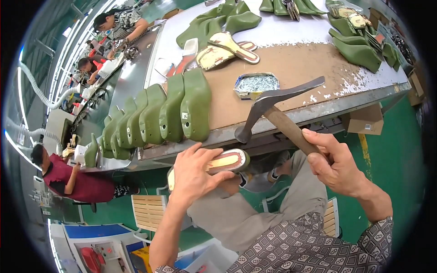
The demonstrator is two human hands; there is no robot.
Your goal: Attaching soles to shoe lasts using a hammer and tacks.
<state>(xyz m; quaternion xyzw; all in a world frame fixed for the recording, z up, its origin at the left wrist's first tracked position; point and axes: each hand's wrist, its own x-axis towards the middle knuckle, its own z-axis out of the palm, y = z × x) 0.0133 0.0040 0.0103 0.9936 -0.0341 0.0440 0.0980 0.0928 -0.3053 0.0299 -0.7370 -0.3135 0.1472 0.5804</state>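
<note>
Close to me, the worker's left hand (195, 172) is bent over a green shoe shape (246, 160), pinching it between the thumb and the fingers. It is held above the lap, just in front of the table. A cream sole piece (229, 160) with a red-brown edge lies on top of it. The right hand (331, 160) has its thumb and fingers wrapped around the wooden handle of a hammer (291, 128). The hammer's metal head is up in the air, apart from the sole.

So I think this one is partly done: the sole piece is in its place on the shape. I can't see from here if any nails are in it, so some banging may be left.

On the table (291, 68), a row of green shapes (196, 107) stands to the left, and I see no sole pieces on those, so maybe they are waiting. Near them is a small tin full of shiny nails (257, 83). A bit past it, more sole pieces (234, 47) lie in a pile. Far back there are more green shapes (243, 20).
</note>
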